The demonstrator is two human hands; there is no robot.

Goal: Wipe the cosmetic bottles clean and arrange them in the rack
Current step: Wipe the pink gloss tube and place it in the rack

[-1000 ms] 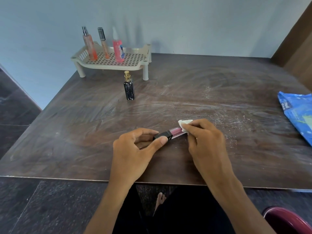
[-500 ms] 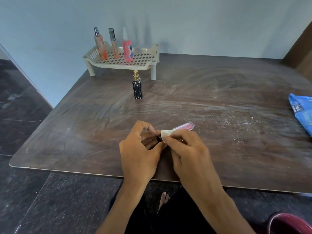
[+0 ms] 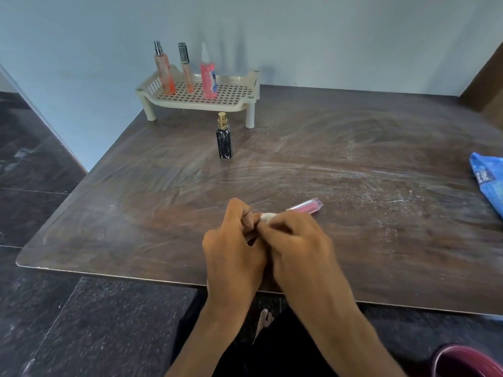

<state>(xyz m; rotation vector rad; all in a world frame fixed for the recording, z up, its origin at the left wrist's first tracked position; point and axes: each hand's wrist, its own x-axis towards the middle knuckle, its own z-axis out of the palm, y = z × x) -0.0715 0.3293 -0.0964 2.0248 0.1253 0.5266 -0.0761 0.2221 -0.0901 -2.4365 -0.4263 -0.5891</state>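
Observation:
My left hand (image 3: pixel 234 248) grips the dark cap end of a slim pink lip-gloss tube (image 3: pixel 306 207); that end is hidden between my fingers. My right hand (image 3: pixel 296 246) pinches a small white wipe (image 3: pixel 266 216) around the tube near its cap. The tube's pink end juts out to the right, just above the table. A black bottle with a gold cap (image 3: pixel 224 137) stands on the table in front of the beige rack (image 3: pixel 231 103). In the rack stand a peach spray bottle (image 3: pixel 164 70), a thin tube with a dark cap (image 3: pixel 186 69) and a pink bottle (image 3: pixel 208 77).
The dark wooden table (image 3: pixel 353 148) is streaked with white dust, thickest at the right. A blue wipes packet (image 3: pixel 488 183) lies at the right edge. A maroon stool (image 3: pixel 468 361) sits at bottom right. The wall runs behind the rack.
My right hand has slid the wipe from the tube's pink end leftward to its cap end, up against my left hand. The pink end now shows.

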